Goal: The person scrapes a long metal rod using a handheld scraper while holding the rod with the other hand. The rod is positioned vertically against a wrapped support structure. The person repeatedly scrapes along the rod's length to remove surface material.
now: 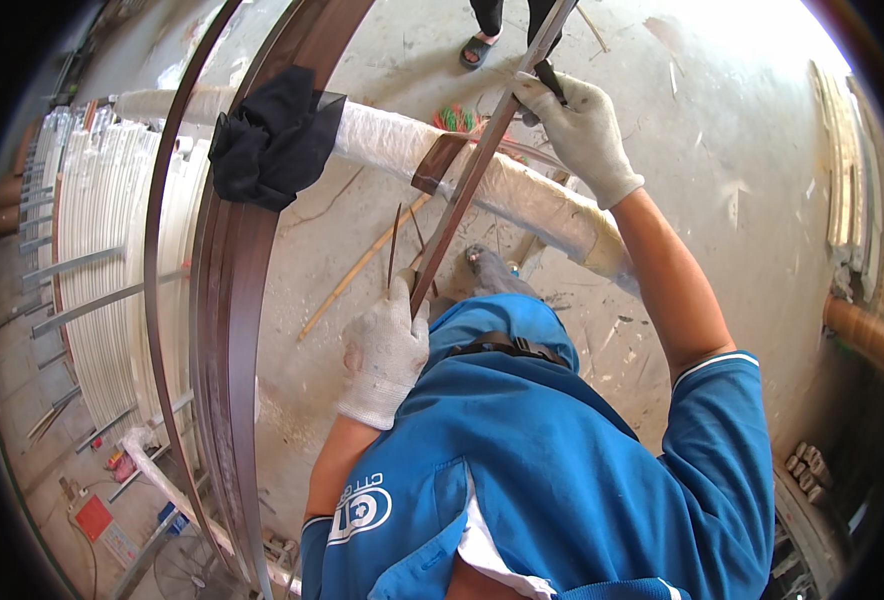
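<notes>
A long narrow brown strip [474, 178] runs slantwise in front of me, from my waist up past the top edge. My left hand [382, 350], in a whitish work glove, is closed round its near end. Higher up, my right hand [580, 125], gloved alike, grips a small black tool [551, 82] against the strip; its kind is mostly hidden by the fingers. Beneath the strip lies a padded crossbar [387, 142] wrapped in clear film, with a short brown piece [439, 162] on it. A thin dark rod shows beside my left thumb; I cannot tell if it is held.
Long brown profiles [230, 320] stand to my left, with a bundled black cloth [274, 140] over them. Beyond is a rack of white strips [107, 270]. Another person's sandalled foot [476, 50] is ahead. A bamboo stick [347, 280] lies below the crossbar. Long pieces [842, 170] lie far right.
</notes>
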`<state>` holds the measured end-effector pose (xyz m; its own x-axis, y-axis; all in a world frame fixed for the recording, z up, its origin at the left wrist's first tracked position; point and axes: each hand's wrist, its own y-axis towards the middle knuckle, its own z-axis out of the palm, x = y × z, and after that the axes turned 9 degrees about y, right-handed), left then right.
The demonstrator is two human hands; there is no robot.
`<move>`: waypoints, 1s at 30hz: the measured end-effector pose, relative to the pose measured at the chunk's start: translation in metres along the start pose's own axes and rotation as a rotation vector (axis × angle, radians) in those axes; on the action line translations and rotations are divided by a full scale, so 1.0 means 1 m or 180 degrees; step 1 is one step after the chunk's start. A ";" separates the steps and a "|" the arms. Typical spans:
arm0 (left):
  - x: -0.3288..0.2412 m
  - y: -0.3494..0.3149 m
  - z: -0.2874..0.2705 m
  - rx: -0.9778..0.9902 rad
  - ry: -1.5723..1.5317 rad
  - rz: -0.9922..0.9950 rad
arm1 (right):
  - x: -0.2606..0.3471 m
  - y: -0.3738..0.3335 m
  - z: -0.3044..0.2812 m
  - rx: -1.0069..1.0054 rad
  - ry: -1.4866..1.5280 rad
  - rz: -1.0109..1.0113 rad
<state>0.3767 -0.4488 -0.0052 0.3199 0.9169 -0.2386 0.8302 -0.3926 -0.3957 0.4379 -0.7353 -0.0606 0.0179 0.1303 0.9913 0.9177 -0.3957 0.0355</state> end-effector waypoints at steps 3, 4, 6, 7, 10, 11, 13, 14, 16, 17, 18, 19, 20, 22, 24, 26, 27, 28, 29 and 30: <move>0.000 0.000 -0.001 0.0122 0.0148 -0.0081 | 0.000 -0.002 -0.004 0.0020 0.0879 0.0376; 0.000 -0.001 0.000 0.0102 0.0156 -0.0076 | 0.000 -0.002 -0.005 0.0135 0.0578 0.0205; 0.001 0.000 0.001 0.0060 0.0194 -0.0032 | 0.000 -0.001 -0.004 0.0193 -0.0056 -0.0137; 0.002 0.001 0.001 0.0045 0.0137 -0.0018 | -0.001 0.000 -0.002 0.0180 -0.0178 -0.0399; 0.003 0.001 0.002 0.0006 -0.0021 -0.0016 | -0.001 0.003 -0.001 0.0102 -0.0321 -0.0110; 0.004 0.001 0.002 0.0003 -0.0054 -0.0026 | -0.001 0.002 0.000 0.0144 -0.0291 -0.0100; 0.005 0.002 0.002 0.0018 -0.0087 -0.0015 | 0.001 0.001 -0.002 0.0125 -0.0243 -0.0126; 0.006 0.002 0.001 0.0038 -0.0082 0.0003 | 0.003 -0.001 -0.003 0.0093 0.0088 0.0018; 0.007 0.003 0.000 0.0052 -0.0043 0.0012 | 0.008 -0.004 -0.004 0.0044 0.0752 0.0310; 0.007 0.003 0.000 0.0053 -0.0014 0.0006 | 0.010 -0.005 -0.005 0.0091 0.0358 0.0218; 0.007 0.003 0.001 0.0050 0.0059 -0.0010 | 0.013 -0.005 -0.005 0.0135 -0.0036 0.0128; 0.006 0.003 0.001 0.0056 0.0086 -0.0025 | 0.015 -0.005 -0.006 0.0137 -0.0447 0.0070; 0.004 0.002 0.003 0.0057 0.0164 -0.0046 | 0.016 -0.005 -0.005 0.0149 -0.0570 0.0053; 0.003 0.002 0.004 0.0011 0.0151 -0.0034 | 0.018 -0.005 -0.003 0.0134 -0.0819 0.0036; 0.002 0.001 0.005 -0.0081 -0.0052 0.0003 | 0.018 -0.005 -0.001 0.0084 -0.0917 0.0144; 0.003 0.002 0.004 -0.0057 -0.0102 -0.0004 | 0.017 -0.005 0.003 0.0004 -0.0595 0.0152; 0.004 0.002 0.003 -0.0050 -0.0124 -0.0016 | 0.017 -0.004 0.003 -0.0075 -0.0238 0.0137; 0.005 0.003 0.002 -0.0036 -0.0086 0.0016 | 0.017 -0.003 0.003 -0.0118 0.0065 0.0304; 0.007 0.004 0.000 -0.0026 -0.0048 0.0043 | 0.018 -0.001 0.000 -0.0209 0.0463 0.0320; 0.008 0.004 -0.001 -0.0013 -0.0013 0.0065 | 0.019 0.001 -0.003 -0.0260 0.0803 0.0526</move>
<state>0.3836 -0.4431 -0.0077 0.3348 0.9084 -0.2502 0.8255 -0.4109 -0.3870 0.4377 -0.7361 -0.0417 0.0557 -0.1678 0.9843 0.8754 -0.4659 -0.1289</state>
